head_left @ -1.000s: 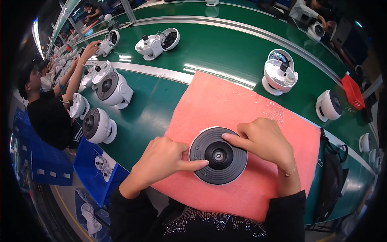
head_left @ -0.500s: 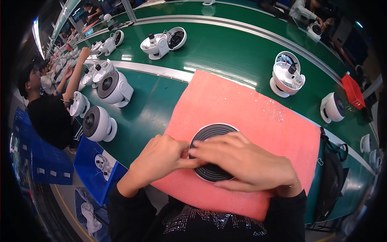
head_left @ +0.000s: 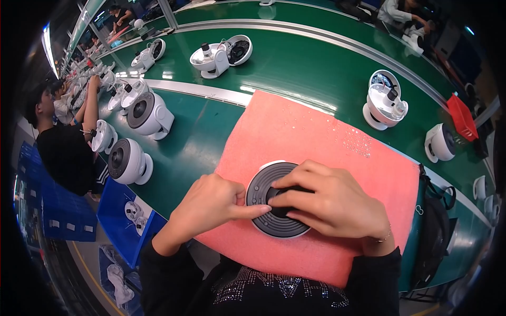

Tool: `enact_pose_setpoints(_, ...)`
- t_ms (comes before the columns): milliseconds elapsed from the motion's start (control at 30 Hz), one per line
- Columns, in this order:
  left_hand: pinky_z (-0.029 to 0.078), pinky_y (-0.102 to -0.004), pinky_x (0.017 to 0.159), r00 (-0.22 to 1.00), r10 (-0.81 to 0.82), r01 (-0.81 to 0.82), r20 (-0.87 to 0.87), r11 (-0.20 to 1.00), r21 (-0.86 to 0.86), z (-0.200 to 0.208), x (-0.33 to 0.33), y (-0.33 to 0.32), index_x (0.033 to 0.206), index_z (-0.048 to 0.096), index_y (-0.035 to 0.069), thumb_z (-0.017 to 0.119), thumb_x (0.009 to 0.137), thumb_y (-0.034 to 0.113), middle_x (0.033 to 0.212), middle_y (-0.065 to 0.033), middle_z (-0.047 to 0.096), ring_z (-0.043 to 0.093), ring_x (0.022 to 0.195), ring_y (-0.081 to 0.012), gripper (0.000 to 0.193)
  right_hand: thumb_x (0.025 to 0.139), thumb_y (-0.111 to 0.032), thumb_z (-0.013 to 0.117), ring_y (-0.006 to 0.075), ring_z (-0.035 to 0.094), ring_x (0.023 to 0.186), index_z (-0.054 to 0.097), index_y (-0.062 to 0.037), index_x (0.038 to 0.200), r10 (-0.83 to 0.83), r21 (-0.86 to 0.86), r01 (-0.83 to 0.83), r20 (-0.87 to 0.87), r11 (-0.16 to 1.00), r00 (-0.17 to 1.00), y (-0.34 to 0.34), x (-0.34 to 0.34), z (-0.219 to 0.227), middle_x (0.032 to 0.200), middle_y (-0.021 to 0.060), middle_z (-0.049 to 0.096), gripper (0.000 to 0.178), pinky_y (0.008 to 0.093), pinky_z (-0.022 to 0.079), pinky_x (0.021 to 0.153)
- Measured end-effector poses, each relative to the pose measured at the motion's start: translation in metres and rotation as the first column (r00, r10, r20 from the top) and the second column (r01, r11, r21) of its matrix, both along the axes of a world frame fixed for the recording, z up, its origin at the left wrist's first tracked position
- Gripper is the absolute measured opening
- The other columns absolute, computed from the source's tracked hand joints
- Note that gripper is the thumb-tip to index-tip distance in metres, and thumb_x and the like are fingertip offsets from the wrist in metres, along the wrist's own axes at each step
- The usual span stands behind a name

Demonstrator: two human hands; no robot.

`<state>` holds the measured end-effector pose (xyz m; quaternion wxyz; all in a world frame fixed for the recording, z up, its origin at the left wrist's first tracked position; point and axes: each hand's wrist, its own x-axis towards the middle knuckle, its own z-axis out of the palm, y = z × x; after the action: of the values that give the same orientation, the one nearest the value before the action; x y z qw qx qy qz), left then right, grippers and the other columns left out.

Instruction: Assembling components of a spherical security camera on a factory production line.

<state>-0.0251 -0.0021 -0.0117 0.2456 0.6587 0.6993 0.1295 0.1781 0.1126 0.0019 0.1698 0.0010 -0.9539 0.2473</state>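
Gripping round grey-faced unit (head_left: 274, 225) on near half of pink mat (head_left: 263, 137): left hand (head_left: 213, 203) clamped at rim, thumb over face; right hand (head_left: 332, 204) bunched over dark hub (whether pinching, cannot tell). Probably stiff, light, slightly slippery plastic; safest hold, outer rim.

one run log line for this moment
left hand: gripping edge of round grey ridged disc; right hand: at disc centre; beneath: pink cloth mat
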Motion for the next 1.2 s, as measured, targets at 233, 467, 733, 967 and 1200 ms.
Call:
enact_pose_setpoints(233,0.04,-0.0274,0.043,0.999,0.027,-0.026,0.044,1.0,-0.004,-0.003,-0.003,0.0,0.056,0.057,0.001,0.075,0.067,0.035,0.047,-0.0073,0.054,0.053,0.041,-0.019,0.04,0.072,-0.01,0.063,0.0279,0.055,0.09,0.056,-0.0042,0.103,-0.041,-0.11,0.044,0.025,0.993,0.999,-0.001,-0.006,-0.003,0.098,0.0098,0.055,0.032,0.038,0.047,0.075)
enact_pose_setpoints(467,0.041,-0.0294,0.044,0.998,0.021,-0.021,-0.067,1.0,-0.005,0.003,0.0,0.003,0.056,0.056,0.001,0.075,0.066,0.037,0.046,-0.0092,0.052,0.053,0.041,-0.0218,0.042,0.075,-0.016,0.063,0.0299,0.056,0.092,0.05,-0.0037,0.11,0.04,-0.176,-0.039,-0.002,0.984,0.999,0.007,0.0,0.004,0.105,0.0114,0.055,0.039,0.0377,0.047,0.074)
enact_pose_setpoints(733,0.04,-0.0306,0.093,0.564,0.272,-0.004,0.779,0.945,-0.327,-0.044,0.009,-0.006,0.129,0.04,-0.005,0.063,0.082,0.034,0.118,-0.0136,0.054,0.05,0.11,-0.0185,0.066,0.088,-0.04,0.052,0.0329,0.061,0.087,0.052,-0.0001,0.11,-0.2,-0.43,0.476,0.544,0.767,0.815,0.027,-0.016,-0.017,0.091,0.0211,0.061,0.046,0.0355,0.046,0.076)
enact_pose_setpoints(967,0.051,-0.0373,0.084,0.696,-0.007,-0.233,0.718,0.944,0.235,0.001,0.039,0.004,0.135,0.029,-0.007,0.076,0.066,0.017,0.12,-0.0206,0.051,0.054,0.111,-0.0281,0.087,0.063,-0.029,0.078,0.0278,0.052,0.112,0.043,-0.0043,0.123,-0.3,-0.666,0.235,0.017,0.708,0.954,0.014,-0.004,0.005,0.114,0.0171,0.054,0.074,0.0355,0.039,0.095)
enact_pose_setpoints(1200,0.053,-0.0359,0.081,0.9,-0.132,-0.113,0.416,0.849,0.516,0.03,0.056,0.013,0.132,0.033,-0.009,0.078,0.061,0.017,0.112,-0.0226,0.056,0.059,0.103,-0.03,0.088,0.048,-0.036,0.085,0.0269,0.063,0.094,0.044,-0.004,0.125,-0.383,-0.518,0.193,-0.289,0.833,0.877,0.025,0.009,0.009,0.097,0.0174,0.065,0.092,0.0334,0.046,0.086)
